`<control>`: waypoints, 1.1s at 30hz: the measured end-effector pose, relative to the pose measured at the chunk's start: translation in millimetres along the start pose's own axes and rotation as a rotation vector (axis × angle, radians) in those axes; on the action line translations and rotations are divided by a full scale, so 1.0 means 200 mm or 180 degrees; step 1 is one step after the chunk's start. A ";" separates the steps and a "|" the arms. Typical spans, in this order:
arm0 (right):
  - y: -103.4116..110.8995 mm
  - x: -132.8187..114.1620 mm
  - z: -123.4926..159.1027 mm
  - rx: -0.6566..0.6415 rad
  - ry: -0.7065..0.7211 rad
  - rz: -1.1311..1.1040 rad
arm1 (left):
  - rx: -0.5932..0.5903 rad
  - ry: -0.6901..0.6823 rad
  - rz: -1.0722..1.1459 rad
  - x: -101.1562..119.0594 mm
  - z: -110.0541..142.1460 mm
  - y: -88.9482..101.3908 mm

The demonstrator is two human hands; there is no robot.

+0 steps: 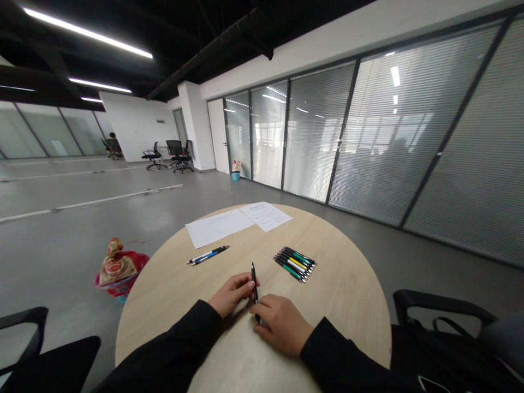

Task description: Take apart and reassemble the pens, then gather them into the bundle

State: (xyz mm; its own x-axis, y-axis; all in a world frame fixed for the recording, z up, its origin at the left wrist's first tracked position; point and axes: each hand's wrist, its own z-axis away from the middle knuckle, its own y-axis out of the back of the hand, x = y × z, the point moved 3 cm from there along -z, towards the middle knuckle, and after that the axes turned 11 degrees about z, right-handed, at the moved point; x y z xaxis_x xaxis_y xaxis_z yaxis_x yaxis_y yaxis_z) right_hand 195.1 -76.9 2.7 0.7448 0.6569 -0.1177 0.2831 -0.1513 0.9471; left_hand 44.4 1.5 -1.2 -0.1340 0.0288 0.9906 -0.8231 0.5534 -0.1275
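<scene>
Between my two hands is a black pen [255,292], its tip pointing away from me over the round wooden table [229,349]. My left hand [233,292] pinches the pen near its far end. Fingers of my right hand [282,323] close around its near end. To the right of the hands lies a row of several pens [295,264], side by side, in black, green, yellow and white. On the left a few more pens [208,255], one of them blue, lie close together on the tabletop.
Two printed paper sheets [219,227] lie at the table's far edge. A red basket [137,267] with a paper bag stands on the floor at left. Black chairs flank the table [446,303] [49,360]. Glass partitions [315,131] run along the right.
</scene>
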 end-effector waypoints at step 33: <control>0.00 0.00 0.00 0.0013 -0.0018 0.0035 | -0.0038 0.0042 -0.0163 0.02 0.01 -0.01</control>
State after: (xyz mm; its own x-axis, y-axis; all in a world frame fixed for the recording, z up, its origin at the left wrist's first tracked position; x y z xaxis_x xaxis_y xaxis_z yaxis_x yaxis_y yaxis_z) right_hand 196.2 -77.0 2.3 0.7511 0.6511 -0.1091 0.2776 -0.1615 0.9470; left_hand 44.4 -1.1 2.0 -0.0846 0.0111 0.9964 -0.8220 0.5644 -0.0761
